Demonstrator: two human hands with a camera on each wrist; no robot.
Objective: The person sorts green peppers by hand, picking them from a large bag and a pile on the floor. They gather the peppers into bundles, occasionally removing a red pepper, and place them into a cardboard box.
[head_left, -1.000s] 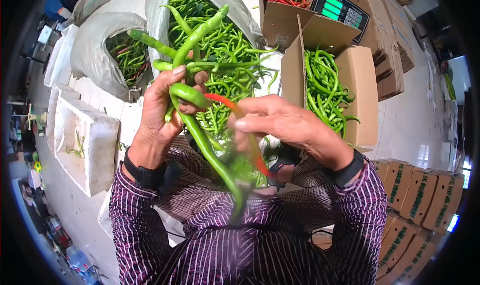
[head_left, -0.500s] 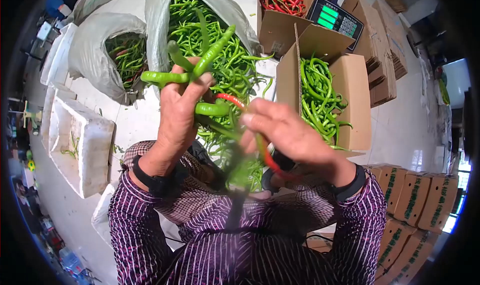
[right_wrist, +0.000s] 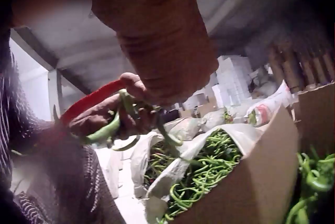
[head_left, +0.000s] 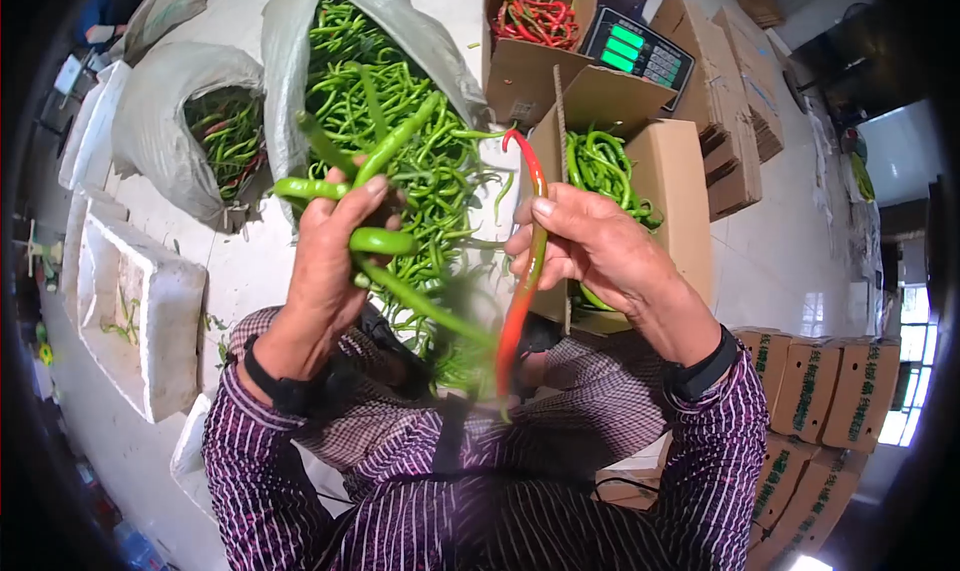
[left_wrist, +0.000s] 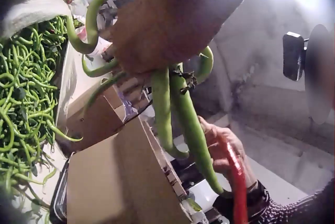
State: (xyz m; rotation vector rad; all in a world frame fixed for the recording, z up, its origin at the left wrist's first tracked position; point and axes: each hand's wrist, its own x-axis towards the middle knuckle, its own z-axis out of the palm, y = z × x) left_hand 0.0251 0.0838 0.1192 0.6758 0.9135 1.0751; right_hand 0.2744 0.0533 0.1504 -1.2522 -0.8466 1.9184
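In the head view the left hand (head_left: 335, 256) grips several green peppers (head_left: 400, 139), their ends sticking out above and below the fist. The right hand (head_left: 600, 246) pinches one long pepper (head_left: 516, 321), red at both ends and greenish-brown in the middle, between thumb and fingers. It hangs upright, apart from the left hand. The left wrist view shows green peppers (left_wrist: 188, 119) below the left hand (left_wrist: 172, 20), with the red pepper (left_wrist: 236, 177) at the right hand (left_wrist: 222, 145). In the right wrist view the red pepper (right_wrist: 94, 101) slants beside the bunch.
A big sack (head_left: 290, 66) spills green peppers behind the left hand; a smaller sack (head_left: 150, 121) lies left. An open carton (head_left: 685, 191) of green peppers is at right, with a carton (head_left: 525, 76) of red ones and a scale (head_left: 640, 56) behind. A foam box (head_left: 175, 321) stands at left.
The right hand has moved up and away from the left hand with the red pepper, which has swung more upright. The left hand still grips its green peppers. The head view has shifted slightly.
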